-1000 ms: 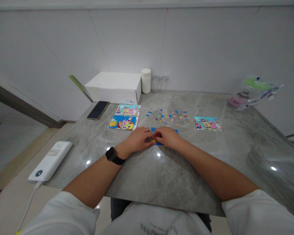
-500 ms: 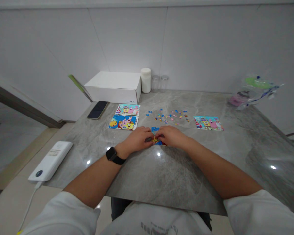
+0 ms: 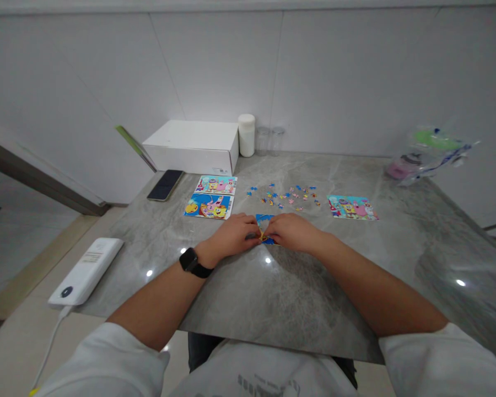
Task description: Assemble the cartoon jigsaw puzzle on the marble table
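Note:
A small, mostly blue jigsaw puzzle (image 3: 264, 218) lies flat on the table between my hands, much of it hidden under the fingers. My left hand (image 3: 240, 234) covers its left side, with thumb and fingertips closed in on the yellow part. From the other side my right hand (image 3: 292, 231) has its fingers bent and pinched together over the same spot. Any single piece between the fingertips is too small to make out. Loose puzzle pieces (image 3: 291, 195) are scattered just beyond the hands.
Two cartoon picture cards (image 3: 209, 206) lie at the left, another picture card (image 3: 352, 208) at the right. Behind are a phone (image 3: 165, 184), a white box (image 3: 190, 138), a white bottle (image 3: 247, 135) and clear jars (image 3: 276, 140). A power bank (image 3: 86, 271) sits at the left edge, a plastic bag (image 3: 425, 154) far right.
My right hand has shifted slightly left over the puzzle, its fingertips now meeting the left hand's. A pale gap shows in the puzzle's upper part. The loose pieces and cards lie as before.

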A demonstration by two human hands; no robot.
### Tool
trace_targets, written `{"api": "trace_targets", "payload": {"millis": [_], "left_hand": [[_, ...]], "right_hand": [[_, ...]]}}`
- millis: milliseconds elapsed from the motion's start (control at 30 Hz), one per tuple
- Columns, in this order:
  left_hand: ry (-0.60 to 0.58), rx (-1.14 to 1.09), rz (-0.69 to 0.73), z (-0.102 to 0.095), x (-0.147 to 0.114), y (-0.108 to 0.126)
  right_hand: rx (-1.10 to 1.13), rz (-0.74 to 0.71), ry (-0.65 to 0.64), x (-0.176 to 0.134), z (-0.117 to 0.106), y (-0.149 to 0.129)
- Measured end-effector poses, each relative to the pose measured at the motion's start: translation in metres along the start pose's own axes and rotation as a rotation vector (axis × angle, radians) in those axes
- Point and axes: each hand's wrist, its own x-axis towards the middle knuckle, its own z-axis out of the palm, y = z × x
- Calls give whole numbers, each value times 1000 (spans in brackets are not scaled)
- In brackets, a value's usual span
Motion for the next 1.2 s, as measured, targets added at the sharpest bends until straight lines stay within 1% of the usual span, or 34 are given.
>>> {"api": "trace_targets", "payload": {"millis": [100,233,367,467,567,633,700,833,900,967,1033,1200], "left_hand": [[5,-4,-5,1,0,0],[14,-56,-21,3,0,-2],[29,-131,-34,5,1,-6],[33,-148,-49,6,1,-9],[39,-138,-53,4,2,-10],[77,-131,-69,3,2,-10],[142,-131,-102,2,3,-9],[297,-142,-188,1,4,-8],[362,-147,-225,2,5,-7],[406,-147,-248,3,5,-7],[431,-151,-260,4,7,-9],[457,-187,-291,8,8,-16]], "right_hand": [[-10,-62,-34,1,2,1],[57,-66,5,2,6,6],[65,-86,-18,2,7,9],[75,-67,-11,3,5,8],[76,-20,22,3,-1,7],[70,38,74,4,-7,10],[68,117,166,4,-14,16],[67,274,369,6,-21,38],[55,320,410,10,-20,50],[44,345,406,15,-17,61],[30,371,374,22,-14,68],[-4,383,276,45,-11,74]]}}
